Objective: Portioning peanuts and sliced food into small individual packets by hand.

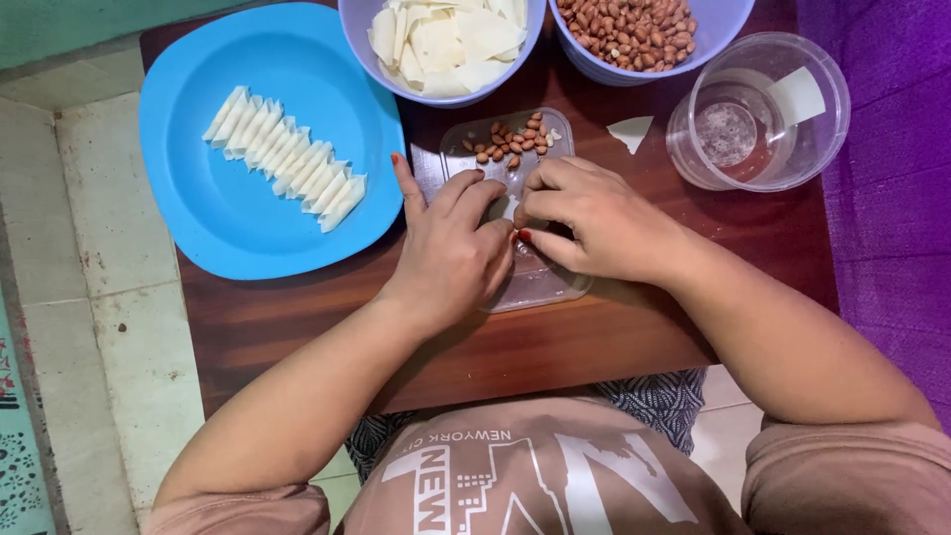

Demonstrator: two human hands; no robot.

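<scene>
Dark wooden tabletop (pixel 297 327) fills my view, and I take the clear plastic tray (pixel 540 287) in its middle as my landmark. Over that tray my left hand (pixel 451 248) and right hand (pixel 594 218) meet, fingertips pinched together on a small white wrapper piece (pixel 510 208); it is mostly hidden under my fingers. At the tray's far end lies a little heap of peanuts (pixel 510 142). Left of the tray, the blue plate (pixel 198 228) carries a row of finished folded pieces (pixel 287 159). Beyond the tray stand a bowl of wrappers (pixel 446 40) and a bowl of peanuts (pixel 629 30); to its right, a clear cup of water (pixel 758 114). I judge I am mid-fold, sealing one piece; next calls for a firm, even press along its edge.
</scene>
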